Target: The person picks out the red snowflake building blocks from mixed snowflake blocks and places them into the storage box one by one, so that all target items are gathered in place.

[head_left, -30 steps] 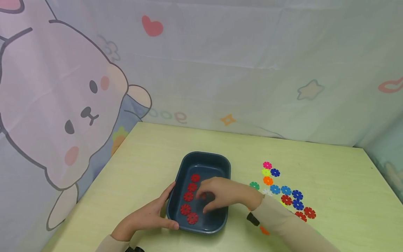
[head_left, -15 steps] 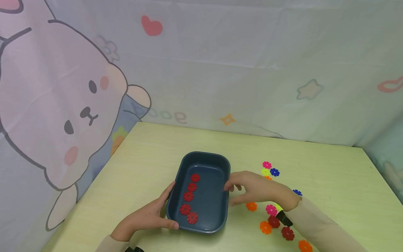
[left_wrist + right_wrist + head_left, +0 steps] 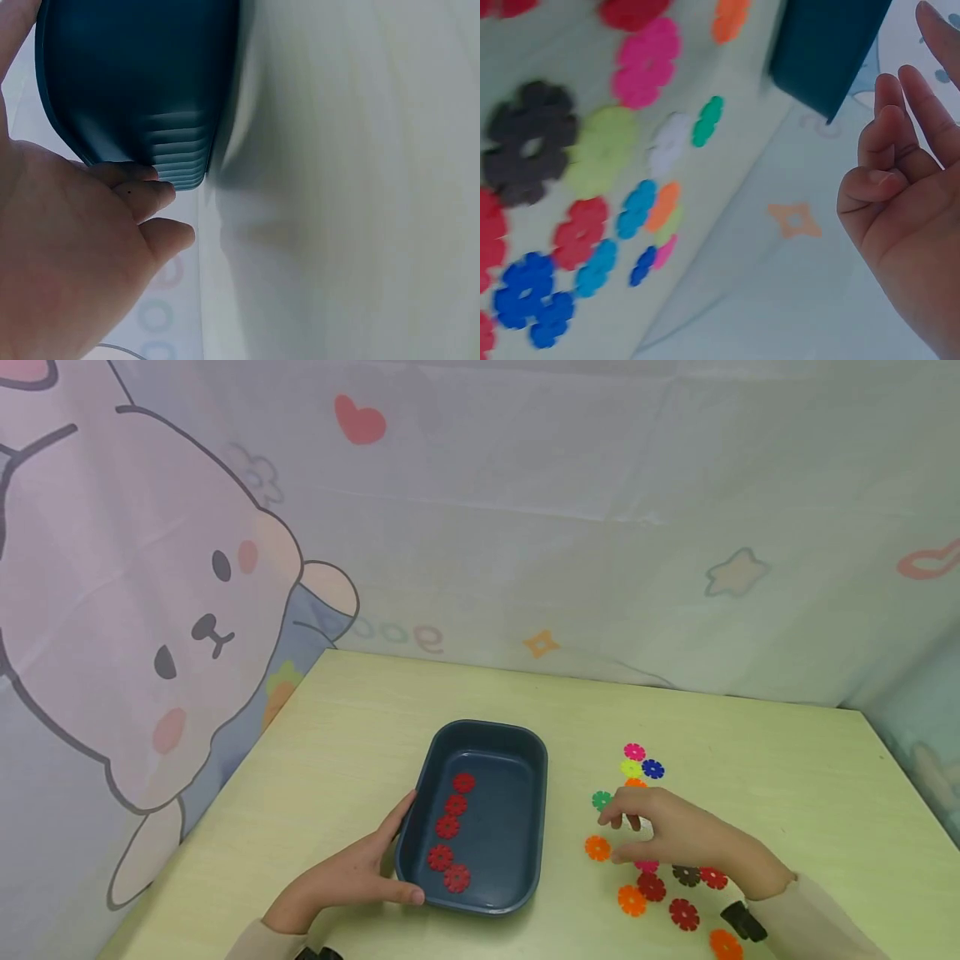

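A dark blue rectangular tray (image 3: pixel 504 831) stands on the table with several red notched plastic discs (image 3: pixel 447 827) lying along its left side. My left hand (image 3: pixel 356 877) rests against the tray's left wall, thumb by its near corner; in the left wrist view its fingertips touch the ribbed outer wall. To the right of the tray, my right hand (image 3: pixel 678 831) hovers over the loose discs with fingers loosely bent and nothing in them. Near its fingertips lie an orange disc (image 3: pixel 597 848) and a green disc (image 3: pixel 602 801). The hand hides some discs.
More loose discs spread across the table right of the tray: a pink disc (image 3: pixel 634 752), a blue disc (image 3: pixel 653 769), a dark grey disc (image 3: pixel 529 142) and several red ones. Behind the table (image 3: pixel 810 760) hangs a printed cloth (image 3: pixel 480 527).
My right hand has come out of the tray and moved right, over the loose discs. The left hand and the tray stay put.
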`<state>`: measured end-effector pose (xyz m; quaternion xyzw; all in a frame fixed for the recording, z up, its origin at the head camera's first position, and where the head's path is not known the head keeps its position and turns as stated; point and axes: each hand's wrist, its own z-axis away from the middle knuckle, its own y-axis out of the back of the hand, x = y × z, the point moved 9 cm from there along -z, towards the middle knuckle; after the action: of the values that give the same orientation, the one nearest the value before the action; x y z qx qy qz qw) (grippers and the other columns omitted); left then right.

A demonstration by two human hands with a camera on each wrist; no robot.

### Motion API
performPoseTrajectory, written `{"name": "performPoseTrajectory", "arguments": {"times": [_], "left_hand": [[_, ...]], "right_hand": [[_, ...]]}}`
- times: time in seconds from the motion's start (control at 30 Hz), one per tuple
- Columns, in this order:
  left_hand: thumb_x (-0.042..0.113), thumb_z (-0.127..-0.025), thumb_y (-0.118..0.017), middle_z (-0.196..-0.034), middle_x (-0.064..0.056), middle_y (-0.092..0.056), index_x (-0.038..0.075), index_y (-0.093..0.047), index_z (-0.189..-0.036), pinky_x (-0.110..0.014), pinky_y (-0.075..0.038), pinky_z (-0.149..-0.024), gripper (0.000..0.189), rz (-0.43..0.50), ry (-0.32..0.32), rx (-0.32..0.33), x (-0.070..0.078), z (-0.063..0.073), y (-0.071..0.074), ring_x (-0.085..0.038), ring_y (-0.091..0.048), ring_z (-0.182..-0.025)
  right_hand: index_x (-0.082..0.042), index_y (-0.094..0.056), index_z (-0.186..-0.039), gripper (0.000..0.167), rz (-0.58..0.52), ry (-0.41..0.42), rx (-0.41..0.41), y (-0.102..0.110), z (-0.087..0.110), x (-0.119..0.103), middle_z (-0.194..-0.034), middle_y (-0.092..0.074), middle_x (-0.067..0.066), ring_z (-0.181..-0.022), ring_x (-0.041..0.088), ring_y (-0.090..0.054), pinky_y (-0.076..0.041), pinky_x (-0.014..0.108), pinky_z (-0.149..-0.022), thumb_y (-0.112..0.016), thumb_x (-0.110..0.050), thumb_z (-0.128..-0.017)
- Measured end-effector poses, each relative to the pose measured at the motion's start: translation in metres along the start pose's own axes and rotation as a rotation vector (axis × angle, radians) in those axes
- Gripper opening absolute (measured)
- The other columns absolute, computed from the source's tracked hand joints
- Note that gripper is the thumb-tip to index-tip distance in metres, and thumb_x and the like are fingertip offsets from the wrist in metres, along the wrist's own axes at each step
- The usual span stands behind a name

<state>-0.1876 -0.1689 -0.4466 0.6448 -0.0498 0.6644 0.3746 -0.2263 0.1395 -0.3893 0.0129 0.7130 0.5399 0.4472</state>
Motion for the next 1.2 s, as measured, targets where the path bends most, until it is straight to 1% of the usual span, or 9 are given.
{"name": "performPoseTrajectory", "arguments": {"times": [0.13, 0.23, 0.3, 0.43, 0.5, 0.6, 0.83, 1.07, 1.2], "left_hand": [[0.028, -0.079, -0.081, -0.162, -0.009, 0.001, 0.018, 0.011, -0.155, -0.045, -0.018, -0.114, 0.12, -0.004, -0.013, -0.001, 0.0, 0.0, 0.0, -0.028, -0.004, -0.147], [0.028, -0.08, -0.081, -0.162, -0.009, 0.002, 0.019, 0.011, -0.155, -0.039, -0.019, -0.114, 0.119, -0.004, -0.023, -0.004, 0.001, 0.0, 0.0, -0.028, -0.003, -0.147], [0.028, -0.08, -0.08, -0.162, -0.009, 0.002, 0.018, 0.011, -0.155, -0.039, -0.018, -0.114, 0.119, -0.007, -0.026, -0.004, 0.001, 0.001, 0.001, -0.029, -0.003, -0.147], [0.028, -0.08, -0.081, -0.162, -0.01, 0.003, 0.018, 0.011, -0.155, -0.048, -0.017, -0.114, 0.119, -0.01, -0.018, -0.001, 0.001, 0.0, 0.001, -0.029, -0.002, -0.147], [0.028, -0.08, -0.081, -0.162, -0.01, 0.003, 0.019, 0.011, -0.155, -0.051, -0.016, -0.113, 0.119, -0.006, -0.014, -0.004, 0.001, 0.0, 0.001, -0.029, -0.002, -0.147], [0.028, -0.079, -0.081, -0.162, -0.01, 0.003, 0.02, 0.011, -0.155, -0.049, -0.016, -0.113, 0.119, -0.004, -0.015, -0.007, 0.0, 0.0, 0.0, -0.029, -0.002, -0.147], [0.028, -0.079, -0.081, -0.162, -0.008, 0.002, 0.021, 0.01, -0.155, -0.039, -0.018, -0.114, 0.119, -0.007, -0.019, -0.004, -0.001, 0.001, -0.001, -0.029, -0.003, -0.147], [0.028, -0.078, -0.082, -0.162, -0.009, 0.002, 0.019, 0.01, -0.155, -0.032, -0.017, -0.113, 0.12, -0.003, -0.022, -0.002, 0.001, 0.001, -0.001, -0.029, -0.003, -0.147], [0.029, -0.079, -0.081, -0.162, -0.01, 0.002, 0.017, 0.01, -0.155, -0.033, -0.017, -0.114, 0.12, -0.012, -0.022, -0.001, 0.002, 0.001, -0.001, -0.029, -0.003, -0.147]], "right_hand": [[-0.011, -0.065, -0.105, 0.028, -0.009, -0.022, 0.027, -0.002, 0.017, 0.012, -0.092, -0.061, -0.005, -0.079, 0.014, -0.052, -0.046, 0.025, -0.065, -0.076, -0.026, -0.084], [-0.012, -0.065, -0.106, 0.031, -0.038, -0.079, 0.026, -0.007, 0.027, 0.022, -0.093, -0.06, -0.005, -0.079, 0.013, -0.051, -0.045, 0.023, -0.064, -0.077, -0.029, -0.083], [-0.013, -0.066, -0.106, 0.032, -0.071, -0.115, 0.014, -0.012, 0.033, 0.028, -0.092, -0.059, -0.004, -0.078, 0.014, -0.051, -0.045, 0.023, -0.062, -0.077, -0.031, -0.083], [-0.014, -0.067, -0.106, 0.034, -0.115, -0.152, -0.007, -0.02, 0.041, 0.036, -0.087, -0.056, -0.004, -0.072, 0.015, -0.05, -0.044, 0.021, -0.059, -0.077, -0.034, -0.082], [-0.014, -0.067, -0.106, 0.035, -0.11, -0.155, -0.009, -0.023, 0.044, 0.039, -0.087, -0.055, -0.005, -0.068, 0.013, -0.049, -0.042, 0.02, -0.057, -0.077, -0.035, -0.081], [-0.013, -0.068, -0.107, 0.037, -0.102, -0.177, -0.012, -0.025, 0.047, 0.045, -0.086, -0.055, -0.006, -0.064, 0.009, -0.047, -0.04, 0.019, -0.056, -0.078, -0.035, -0.08], [-0.012, -0.066, -0.107, 0.038, -0.133, -0.279, -0.029, -0.034, 0.054, 0.058, -0.081, -0.051, -0.004, -0.067, 0.008, -0.046, -0.038, 0.02, -0.056, -0.079, -0.033, -0.079], [-0.014, -0.066, -0.107, 0.04, -0.14, -0.323, -0.046, -0.043, 0.057, 0.066, -0.078, -0.049, -0.003, -0.068, 0.007, -0.045, -0.036, 0.021, -0.055, -0.081, -0.035, -0.077], [-0.014, -0.066, -0.106, 0.039, -0.127, -0.324, -0.045, -0.043, 0.057, 0.068, -0.078, -0.049, -0.004, -0.068, 0.006, -0.044, -0.037, 0.02, -0.056, -0.081, -0.035, -0.077]]}}
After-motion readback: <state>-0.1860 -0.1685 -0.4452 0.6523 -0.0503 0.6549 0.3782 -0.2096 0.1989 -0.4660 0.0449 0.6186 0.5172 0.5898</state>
